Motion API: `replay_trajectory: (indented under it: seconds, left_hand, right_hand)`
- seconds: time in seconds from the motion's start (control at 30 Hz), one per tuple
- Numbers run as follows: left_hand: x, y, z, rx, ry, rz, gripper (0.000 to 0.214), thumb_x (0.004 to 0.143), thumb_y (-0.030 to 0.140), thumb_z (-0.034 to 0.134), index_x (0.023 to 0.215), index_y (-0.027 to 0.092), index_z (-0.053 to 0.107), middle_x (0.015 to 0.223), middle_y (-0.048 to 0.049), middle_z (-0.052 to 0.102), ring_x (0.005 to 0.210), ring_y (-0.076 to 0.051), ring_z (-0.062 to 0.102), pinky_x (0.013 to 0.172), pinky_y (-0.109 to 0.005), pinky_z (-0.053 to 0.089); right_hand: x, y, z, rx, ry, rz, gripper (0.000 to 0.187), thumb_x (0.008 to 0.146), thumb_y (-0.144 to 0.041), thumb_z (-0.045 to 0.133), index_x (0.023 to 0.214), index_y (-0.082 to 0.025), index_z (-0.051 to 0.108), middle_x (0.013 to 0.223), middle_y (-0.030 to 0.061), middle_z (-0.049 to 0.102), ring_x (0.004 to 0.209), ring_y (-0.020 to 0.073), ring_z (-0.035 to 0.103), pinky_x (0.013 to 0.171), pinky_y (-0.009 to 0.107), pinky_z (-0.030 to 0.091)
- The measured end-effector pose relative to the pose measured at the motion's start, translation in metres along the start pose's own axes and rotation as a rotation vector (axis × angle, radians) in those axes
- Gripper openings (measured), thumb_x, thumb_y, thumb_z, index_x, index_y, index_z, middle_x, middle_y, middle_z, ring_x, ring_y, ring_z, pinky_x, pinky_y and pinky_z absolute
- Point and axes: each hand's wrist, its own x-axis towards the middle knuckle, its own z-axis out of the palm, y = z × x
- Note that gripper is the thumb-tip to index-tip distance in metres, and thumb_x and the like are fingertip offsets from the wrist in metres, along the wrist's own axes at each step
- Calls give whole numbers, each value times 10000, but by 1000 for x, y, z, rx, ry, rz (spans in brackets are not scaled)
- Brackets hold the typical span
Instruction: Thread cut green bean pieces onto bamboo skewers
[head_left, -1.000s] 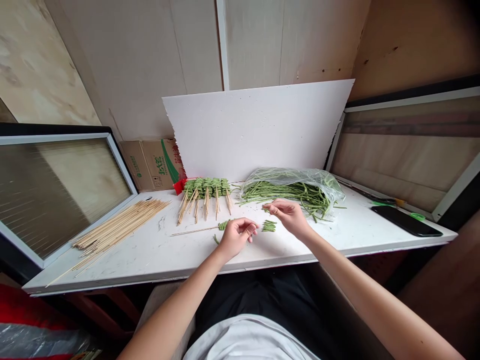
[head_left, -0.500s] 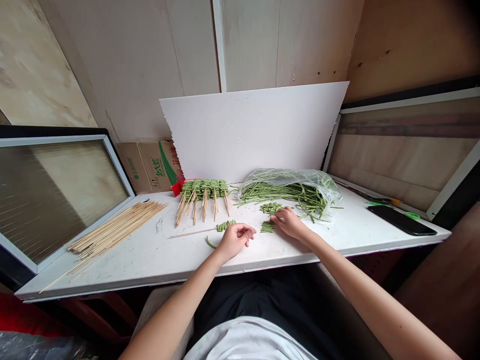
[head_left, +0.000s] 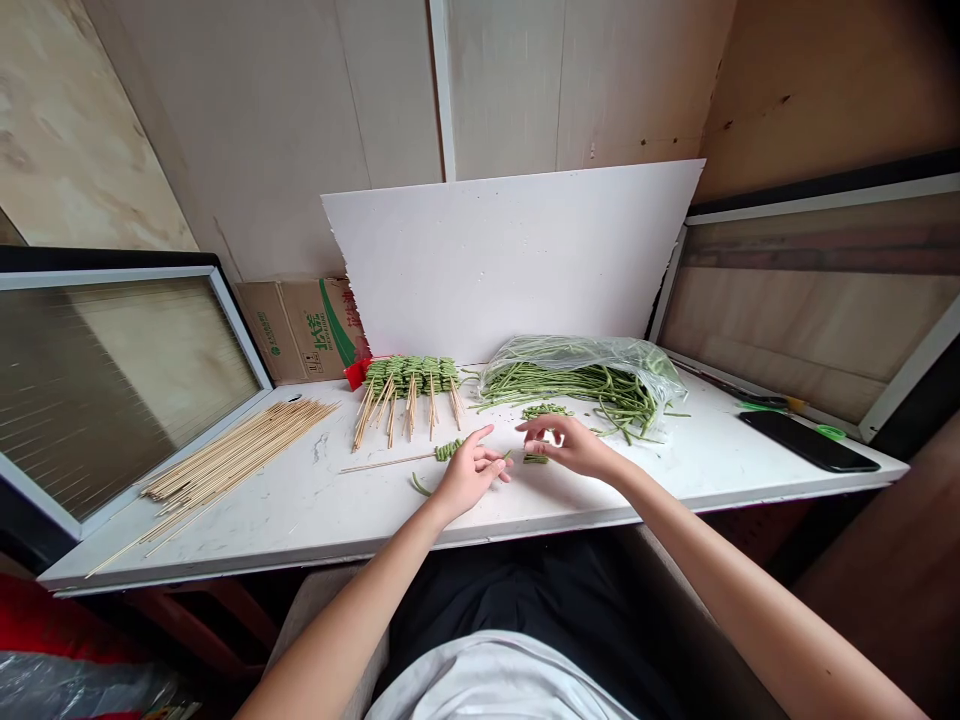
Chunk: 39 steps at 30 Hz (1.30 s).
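My left hand (head_left: 472, 474) is closed, with a short cut piece of green bean (head_left: 507, 456) showing at its thumb and fingertips. Just behind that hand a bamboo skewer (head_left: 386, 464) carries a row of threaded bean pieces (head_left: 448, 450); whether my fingers touch it is hidden. My right hand (head_left: 564, 443) hovers with curved fingers apart over a small row of cut bean pieces (head_left: 535, 459), and I see nothing in it. Another little heap of cut beans (head_left: 546, 410) lies behind. One curved bean piece (head_left: 421, 485) rests left of my left wrist.
Finished bean skewers (head_left: 411, 378) are stacked at the back, beside a cardboard box (head_left: 300, 330). Loose bamboo skewers (head_left: 240, 460) lie left. A clear plastic bag (head_left: 592, 352) holds long beans (head_left: 570, 385). A black phone (head_left: 808, 441) sits right. A white board (head_left: 510, 265) stands behind.
My right hand has lifted off the cut bean pieces and its fingers have spread. A green bean piece now shows at my left fingertips, and the left index finger has straightened.
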Motion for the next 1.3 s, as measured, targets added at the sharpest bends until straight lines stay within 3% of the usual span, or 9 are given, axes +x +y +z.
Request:
replay_trajectory:
  seconds: [0.1,0.2,0.3,0.5,0.7,0.87,0.97,1.07,1.3]
  left_hand:
    - [-1,1,2,-66,-28,-17,824,880,321,812,1553,155,368,1043,-132,772,819,-209,791,812,-364,616]
    - [-2,3,4,-80,-56,-20,790,857,361,840,1502,153,437,1016,-123,780,821,-212,794,843,-378,623]
    - [-2,3,4,-16,-71,-20,692,849,406,843,1413,145,541,992,-119,775,767,-198,783,780,-360,633]
    - [1,-4,2,98,-31,8,416,868,459,804,1057,94,734,862,-118,773,627,-157,722,644,-314,624]
    - [0,-4,3,164,-25,55,378,887,470,759,1029,119,761,791,-82,746,574,-136,661,553,-263,557]
    - [-3,1,3,209,-32,102,313,910,445,715,944,142,786,762,-71,740,556,-133,632,524,-248,510]
    - [-2,2,2,198,-48,119,272,889,407,731,823,150,789,717,-71,742,560,-140,633,557,-266,526]
    - [-1,3,2,127,-79,137,282,856,400,760,720,153,772,681,-75,740,578,-155,650,606,-296,563]
    - [-1,5,5,-45,-146,169,361,831,474,802,739,126,774,693,-89,735,589,-150,650,589,-287,561]
  right_hand:
    - [-1,-22,9,10,-84,-94,431,904,-527,756,1231,-247,763,1028,87,787,952,243,696,773,334,519]
    - [-1,-29,15,4,-90,-163,299,952,-485,711,1103,-247,809,951,81,787,891,228,686,812,356,522]
    - [0,-26,12,-4,-41,-157,267,985,-456,672,1031,-236,817,910,81,778,860,223,676,785,354,520]
    - [2,-22,4,-29,15,-125,261,942,-474,728,970,-229,812,910,90,772,866,237,679,757,356,520]
    - [1,-29,13,-39,12,-199,264,961,-456,708,927,-209,794,848,83,754,832,227,638,761,356,503]
    - [1,-31,20,-33,9,-232,146,976,-302,681,897,-218,772,832,69,740,854,227,613,785,354,489]
    - [1,-32,24,54,5,-205,144,966,-249,672,855,-213,755,788,51,730,837,213,608,764,329,479]
    - [1,-32,27,186,-20,-173,180,969,-324,687,849,-209,757,768,45,723,813,200,609,757,320,479]
    - [3,-25,32,564,19,-88,373,876,-548,772,790,-188,725,770,34,674,738,180,623,723,323,513]
